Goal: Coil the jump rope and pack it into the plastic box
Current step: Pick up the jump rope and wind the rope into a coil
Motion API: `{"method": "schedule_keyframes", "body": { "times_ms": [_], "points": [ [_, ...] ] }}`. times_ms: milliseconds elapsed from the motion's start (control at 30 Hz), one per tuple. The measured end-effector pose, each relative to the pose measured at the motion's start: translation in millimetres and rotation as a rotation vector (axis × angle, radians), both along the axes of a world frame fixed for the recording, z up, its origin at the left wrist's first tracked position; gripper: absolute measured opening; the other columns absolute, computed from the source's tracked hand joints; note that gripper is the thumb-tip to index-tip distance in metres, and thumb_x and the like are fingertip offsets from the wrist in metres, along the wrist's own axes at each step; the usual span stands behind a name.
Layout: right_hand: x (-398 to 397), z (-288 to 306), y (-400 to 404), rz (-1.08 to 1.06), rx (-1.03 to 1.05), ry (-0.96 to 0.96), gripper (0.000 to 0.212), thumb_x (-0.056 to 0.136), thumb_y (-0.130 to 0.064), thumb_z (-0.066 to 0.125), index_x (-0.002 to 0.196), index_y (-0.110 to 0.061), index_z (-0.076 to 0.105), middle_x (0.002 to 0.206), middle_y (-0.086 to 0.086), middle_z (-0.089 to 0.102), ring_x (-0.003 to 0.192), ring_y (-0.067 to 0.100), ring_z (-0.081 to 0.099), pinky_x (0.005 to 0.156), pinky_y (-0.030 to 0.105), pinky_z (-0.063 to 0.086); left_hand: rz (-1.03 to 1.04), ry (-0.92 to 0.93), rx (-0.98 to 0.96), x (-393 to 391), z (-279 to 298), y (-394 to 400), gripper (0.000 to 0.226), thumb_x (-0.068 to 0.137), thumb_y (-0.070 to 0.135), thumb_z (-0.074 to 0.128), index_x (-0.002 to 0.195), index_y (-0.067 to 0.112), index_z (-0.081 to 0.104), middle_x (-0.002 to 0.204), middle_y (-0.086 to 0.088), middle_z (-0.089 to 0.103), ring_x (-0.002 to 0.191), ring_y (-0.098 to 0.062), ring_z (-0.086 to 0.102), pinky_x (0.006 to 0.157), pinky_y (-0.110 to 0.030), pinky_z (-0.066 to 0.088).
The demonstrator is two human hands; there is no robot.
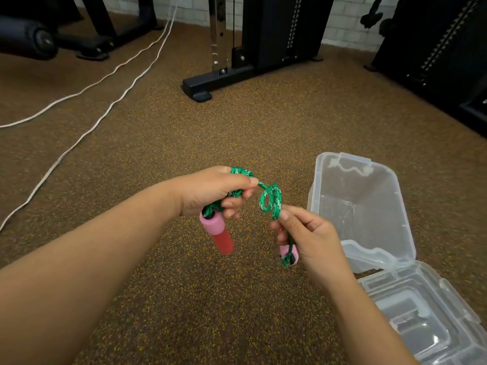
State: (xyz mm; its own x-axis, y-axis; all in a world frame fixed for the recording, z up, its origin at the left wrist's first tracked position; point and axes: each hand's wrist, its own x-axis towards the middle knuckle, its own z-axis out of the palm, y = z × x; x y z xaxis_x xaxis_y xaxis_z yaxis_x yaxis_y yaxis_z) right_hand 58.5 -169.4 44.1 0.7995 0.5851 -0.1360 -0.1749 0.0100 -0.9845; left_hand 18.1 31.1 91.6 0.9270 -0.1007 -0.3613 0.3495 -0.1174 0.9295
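A green jump rope [270, 200] with pink and red handles hangs between my hands above the floor. My left hand [216, 192] grips a bundle of coiled rope, and one handle [217, 231] dangles below it. My right hand [309, 239] pinches the rope just under a small loop, with the second pink handle [288, 255] held against its palm. The clear plastic box [362, 206] stands open on the floor to the right of my hands. Its clear lid [421, 312] lies flat in front of it.
Brown speckled gym flooring [210, 133] surrounds me. A black weight machine base [210, 83] stands ahead, more black equipment [434, 61] at the far right, and a padded bench [26, 38] at the far left. Two white cords [87, 111] run across the floor on the left.
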Motion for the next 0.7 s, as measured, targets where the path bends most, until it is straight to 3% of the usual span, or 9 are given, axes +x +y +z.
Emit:
{"method": "schedule_keyframes", "body": {
  "times_ms": [133,233,333,433,533,600,700],
  "points": [
    [5.8,2.7,-3.5,-0.043,-0.022,-0.120,0.011,0.079,-0.012,0.070,0.077,-0.022,0.074,0.063,-0.001,0.063,0.059,0.017,0.049,0.054,0.028,0.040,0.071,0.051,0.025,0.0,-1.9,2.2,0.034,0.095,0.020,0.045,0.061,0.016,0.049,0.039,0.005,0.036,0.042,-0.017,0.038,0.064,-0.029,0.047],
    [6.4,5.5,-3.1,0.006,-0.026,-0.167,0.014,0.065,-0.027,0.078,0.078,-0.024,0.074,0.066,0.001,0.058,0.064,0.020,0.048,0.060,0.028,0.042,0.089,0.103,0.082,0.4,-5.1,0.0,0.033,0.092,0.016,0.042,0.059,0.016,0.048,0.038,0.005,0.034,0.038,-0.014,0.037,0.061,-0.029,0.047],
    [6.5,7.1,-1.0,-0.048,-0.089,-0.208,0.006,0.075,-0.023,0.075,0.077,-0.021,0.071,0.066,0.003,0.056,0.062,0.015,0.049,0.057,0.023,0.044,0.071,0.133,0.094,-0.3,-5.6,-0.4,0.035,0.093,0.018,0.042,0.059,0.017,0.049,0.038,0.006,0.034,0.038,-0.013,0.037,0.060,-0.027,0.047],
    [3.9,4.0,2.6,-0.238,-0.035,-0.028,0.020,0.091,-0.024,0.059,0.077,-0.015,0.069,0.054,-0.004,0.049,0.042,0.003,0.042,0.042,0.015,0.036,0.036,0.125,0.087,-1.0,-2.5,1.3,0.031,0.094,0.021,0.044,0.064,0.017,0.048,0.038,0.006,0.035,0.041,-0.014,0.038,0.062,-0.027,0.047],
    [0.2,-5.0,5.5,-0.270,-0.103,0.030,0.030,0.095,-0.030,0.052,0.074,-0.015,0.070,0.051,-0.008,0.050,0.042,0.003,0.042,0.046,0.019,0.038,0.037,0.103,0.061,0.0,-1.7,2.0,0.031,0.093,0.023,0.044,0.063,0.017,0.047,0.038,0.006,0.033,0.041,-0.014,0.038,0.062,-0.028,0.047],
    [-3.2,-5.2,6.3,-0.193,-0.160,0.062,0.032,0.096,-0.029,0.050,0.079,-0.009,0.069,0.056,-0.002,0.050,0.045,0.006,0.042,0.045,0.018,0.039,0.034,0.086,0.041,-0.1,-1.3,2.5,0.028,0.088,0.027,0.048,0.062,0.018,0.048,0.039,0.006,0.033,0.040,-0.014,0.038,0.061,-0.028,0.048],
    [-5.8,-0.6,6.6,-0.097,-0.060,0.160,0.025,0.098,-0.017,0.046,0.098,0.001,0.064,0.078,0.013,0.054,0.061,0.013,0.047,0.044,0.010,0.044,0.020,0.078,0.036,-0.7,-0.9,2.8,0.023,0.081,0.030,0.049,0.060,0.019,0.048,0.039,0.006,0.032,0.040,-0.014,0.038,0.060,-0.026,0.049]
  ]
}}
